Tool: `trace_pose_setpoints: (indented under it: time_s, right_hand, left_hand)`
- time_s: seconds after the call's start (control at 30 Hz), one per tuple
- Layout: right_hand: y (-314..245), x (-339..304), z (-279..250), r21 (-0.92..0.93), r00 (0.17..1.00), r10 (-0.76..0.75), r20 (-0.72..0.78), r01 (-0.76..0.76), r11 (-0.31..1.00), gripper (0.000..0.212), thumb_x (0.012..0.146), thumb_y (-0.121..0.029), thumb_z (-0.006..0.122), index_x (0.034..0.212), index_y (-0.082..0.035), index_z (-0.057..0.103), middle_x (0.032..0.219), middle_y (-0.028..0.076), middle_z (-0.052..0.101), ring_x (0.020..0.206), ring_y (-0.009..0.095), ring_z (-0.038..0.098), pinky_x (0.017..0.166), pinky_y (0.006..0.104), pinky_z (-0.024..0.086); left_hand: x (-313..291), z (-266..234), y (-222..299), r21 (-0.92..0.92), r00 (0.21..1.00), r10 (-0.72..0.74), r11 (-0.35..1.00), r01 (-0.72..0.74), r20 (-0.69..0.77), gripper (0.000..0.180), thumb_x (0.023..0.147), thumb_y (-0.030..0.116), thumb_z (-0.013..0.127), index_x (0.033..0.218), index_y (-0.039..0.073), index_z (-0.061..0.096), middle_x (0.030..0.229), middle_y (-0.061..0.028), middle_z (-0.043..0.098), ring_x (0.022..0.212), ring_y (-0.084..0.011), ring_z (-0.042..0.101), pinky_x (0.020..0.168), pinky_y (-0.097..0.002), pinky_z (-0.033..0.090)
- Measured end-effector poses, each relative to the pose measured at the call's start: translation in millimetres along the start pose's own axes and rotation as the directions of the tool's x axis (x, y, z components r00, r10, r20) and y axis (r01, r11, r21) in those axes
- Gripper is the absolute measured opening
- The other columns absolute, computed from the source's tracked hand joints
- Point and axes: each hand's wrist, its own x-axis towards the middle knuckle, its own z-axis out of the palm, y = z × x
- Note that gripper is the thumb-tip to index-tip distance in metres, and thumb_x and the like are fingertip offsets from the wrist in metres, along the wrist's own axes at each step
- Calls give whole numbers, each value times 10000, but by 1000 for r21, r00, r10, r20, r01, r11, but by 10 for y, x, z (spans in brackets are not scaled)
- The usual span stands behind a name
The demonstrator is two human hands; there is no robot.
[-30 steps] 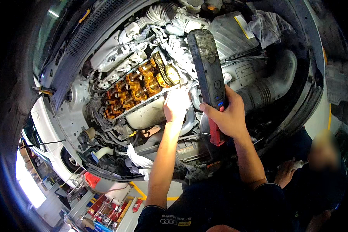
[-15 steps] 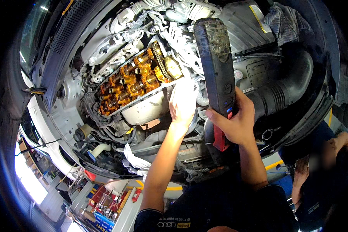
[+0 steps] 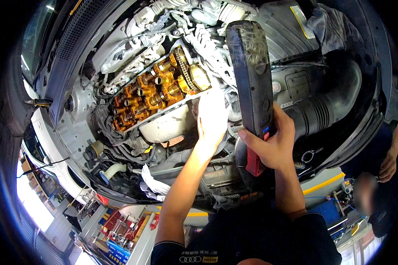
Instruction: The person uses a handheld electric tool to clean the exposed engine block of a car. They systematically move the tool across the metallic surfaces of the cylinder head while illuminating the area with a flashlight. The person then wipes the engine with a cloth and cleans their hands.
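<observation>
My right hand (image 3: 278, 139) is wrapped round a long black work light (image 3: 251, 84) with a red lower part, held upright over the right side of the engine bay. Its beam falls on the uncovered cylinder head (image 3: 152, 90), where oily golden-brown camshafts show. A timing chain (image 3: 185, 70) runs round a bright sprocket at the head's right end. Beside that end, my left hand (image 3: 213, 119) reaches up against the engine's front edge. Glare whitens its fingers, so their pose and anything in them cannot be made out.
A ribbed black air intake duct (image 3: 316, 112) curves along the right. Behind it lies a grey cloth (image 3: 334, 28). White paper or cloth (image 3: 154, 183) hangs at the front edge. Another person's hand (image 3: 388, 167) shows at far right, and a cluttered red workbench (image 3: 126, 229) stands lower left.
The work light and my right hand have shifted slightly right. My left hand has moved a little right beside the chain end. The other person at right has changed position.
</observation>
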Motion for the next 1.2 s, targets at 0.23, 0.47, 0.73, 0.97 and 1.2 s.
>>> trace_pose_setpoints:
  time_s: [0.23, 0.47, 0.73, 0.97, 1.2]
  right_hand:
    - [122, 6, 38, 34, 996, -73, -41, 74, 997, 460, 719, -166, 895, 1088, 31, 703, 920, 134, 768, 844, 143, 717, 814, 322, 568]
    - [-33, -27, -20, -18, 992, -123, 0, 123, 992, 460, 722, -181, 895, 1082, 33, 703, 926, 134, 771, 855, 138, 718, 823, 330, 569]
    - [-15, 1, 0, -37, 993, -122, -8, 121, 992, 472, 721, -188, 898, 1091, 30, 702, 922, 127, 772, 851, 140, 722, 812, 331, 570]
    - [35, -26, 55, 27, 998, -51, -21, 52, 998, 473, 723, -180, 897, 1095, 35, 698, 922, 126, 770, 859, 135, 718, 811, 325, 568]
    - [169, 11, 55, 21, 995, -94, -42, 95, 995, 462, 732, -169, 886, 1098, 39, 697, 937, 127, 768, 869, 136, 711, 818, 324, 569]
  left_hand:
    - [72, 55, -146, 278, 981, 193, 942, -186, 1, 439, 911, 85, 631, 1316, -83, 612, 1217, -273, 669, 1178, -447, 631, 1111, -521, 470]
    - [52, 150, -177, 165, 1000, -12, 986, 13, -9, 437, 952, 117, 569, 1333, -93, 608, 1265, -273, 664, 1205, -450, 620, 1128, -531, 449]
    - [160, 107, -127, 550, 993, 43, 830, -94, 106, 323, 891, 111, 646, 1197, 18, 690, 1198, -132, 695, 1187, -264, 622, 1058, -441, 441]
    - [70, 171, -244, 567, 998, 24, 822, -49, 52, 313, 927, 137, 595, 1219, 52, 670, 1058, -111, 675, 1025, -297, 621, 860, -445, 483]
    - [-13, 226, -37, 388, 976, -122, 921, 44, 178, 290, 946, 145, 560, 1211, 61, 644, 1175, -212, 626, 878, -361, 661, 704, -446, 513]
